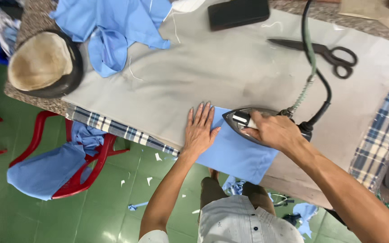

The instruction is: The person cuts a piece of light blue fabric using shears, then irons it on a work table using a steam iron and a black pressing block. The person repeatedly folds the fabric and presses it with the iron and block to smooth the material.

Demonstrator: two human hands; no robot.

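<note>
- Head view: left hand (200, 130) lay flat, fingers (202, 112) straight and slightly fanned, palm down on the left part of the blue fabric piece (235, 155), gripping nothing.
- Right hand (273, 131) was wrapped around the handle of the iron (244, 121), fingers curled tight over the grip; the thumb side could not be made out.
- The iron sat on the upper edge of the blue piece, its pointed nose aimed at the left hand and just beside the fingertips (close enough to mind the heat, in my judgement).
- The blue piece lay at the near edge of the grey pressing cloth (230, 67), its lower corner hanging past the table's front.
- Judgement on doing the press well: keep the flat hand taut on the cloth ahead of the nose, draw it back as the soleplate advances, and keep the soleplate level so no crease sets.
- The cord (323, 87) looped up and back from the iron's heel; it looked best kept behind the wrist.
- Farther out: black scissors (327, 53) to the upper right, well apart; a dark rectangular block (238, 12) at the top; loose blue garment pieces (113, 27) upper left; a round padded form (43, 63) at the table's left corner.
- A red chair (79, 157) held more blue cloth below the table; scraps dotted the green floor (127, 211).
</note>
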